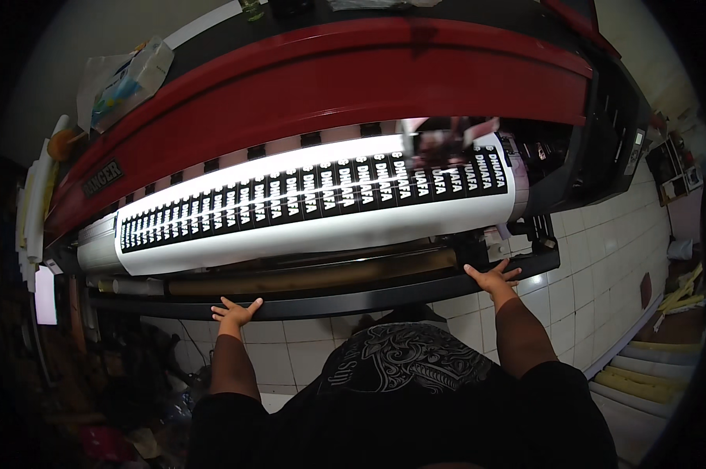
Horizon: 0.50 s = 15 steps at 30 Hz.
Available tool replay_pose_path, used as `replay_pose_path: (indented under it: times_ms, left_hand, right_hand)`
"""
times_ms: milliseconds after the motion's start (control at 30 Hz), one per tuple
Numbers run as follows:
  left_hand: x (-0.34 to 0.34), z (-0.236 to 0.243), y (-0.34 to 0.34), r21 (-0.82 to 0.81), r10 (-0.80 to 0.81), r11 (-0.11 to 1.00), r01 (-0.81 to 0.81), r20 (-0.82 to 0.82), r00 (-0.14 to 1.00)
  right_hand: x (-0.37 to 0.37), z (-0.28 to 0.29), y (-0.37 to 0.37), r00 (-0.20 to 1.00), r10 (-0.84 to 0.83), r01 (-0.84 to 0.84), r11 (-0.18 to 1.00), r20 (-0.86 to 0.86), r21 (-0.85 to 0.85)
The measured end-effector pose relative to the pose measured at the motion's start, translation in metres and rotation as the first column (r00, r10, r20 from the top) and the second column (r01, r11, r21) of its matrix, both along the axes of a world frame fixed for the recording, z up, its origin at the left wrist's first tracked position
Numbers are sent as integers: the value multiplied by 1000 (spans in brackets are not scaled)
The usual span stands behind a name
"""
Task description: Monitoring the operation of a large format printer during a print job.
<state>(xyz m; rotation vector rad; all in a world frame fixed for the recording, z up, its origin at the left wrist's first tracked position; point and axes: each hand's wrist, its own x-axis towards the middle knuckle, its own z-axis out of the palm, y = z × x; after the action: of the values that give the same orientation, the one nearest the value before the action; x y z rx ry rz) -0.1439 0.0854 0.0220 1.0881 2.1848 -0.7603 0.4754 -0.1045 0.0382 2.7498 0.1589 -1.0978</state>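
Note:
Before me stands a wide red and black large-format printer (pixel 306 82). A white sheet (pixel 322 234) with a band of black printed labels lies over its curved front platen. The print carriage (pixel 444 141) is over the sheet's right part, blurred. My left hand (pixel 234 311) rests with fingers spread on the dark front bar (pixel 353 301) below the platen. Farther right, my right hand (pixel 492 278) lies on the same bar, its fingers also apart. Neither hand holds anything. Behind the bar runs a brownish roller (pixel 314 277).
A clear plastic package (pixel 126 82) sits on the printer's top left. Rolls of material (pixel 40 195) stand at the left end. White floor tiles (pixel 580 258) show on the right, with yellow and white rolls (pixel 650 371) at the lower right. Dark clutter lies at the lower left.

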Motion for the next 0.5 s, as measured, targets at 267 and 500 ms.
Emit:
replay_pose_path:
  times_ms: [267,500]
  left_hand:
    - [3,4,1,-9,-7,1000,7,-3,1000]
    - [4,6,0,3,3,1000,-3,9,1000]
  right_hand:
    - [0,0,1,1000,-9,9,1000,2,4]
    - [1,-1,1,1000,-2,2,1000,-1,-9]
